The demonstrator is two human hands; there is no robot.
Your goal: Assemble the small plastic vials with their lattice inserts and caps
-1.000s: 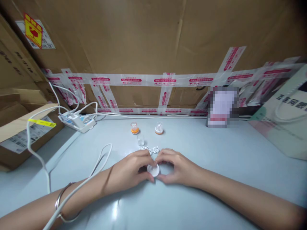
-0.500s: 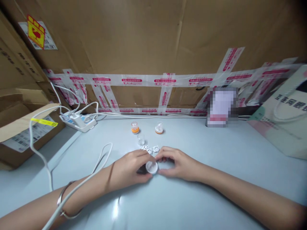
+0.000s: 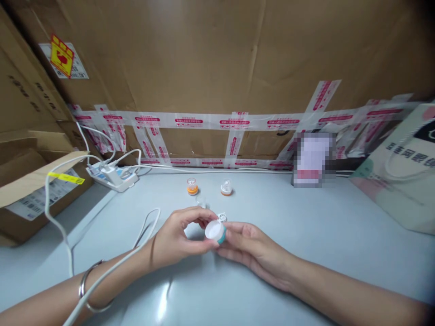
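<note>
Head — round piece [image 3: 215, 232] tilted up-left

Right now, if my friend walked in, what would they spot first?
Probably the little round white-and-teal piece, held between the left hand and the right hand near the middle. Next, perhaps the yellow-and-red fragile sticker at upper left, on the big cardboard box. Beyond the hands, a bright orange piece with a clear top stands on the table.

Cap [image 3: 214, 230] — white and teal, tabletop [image 3: 288, 217] — pale blue
</note>
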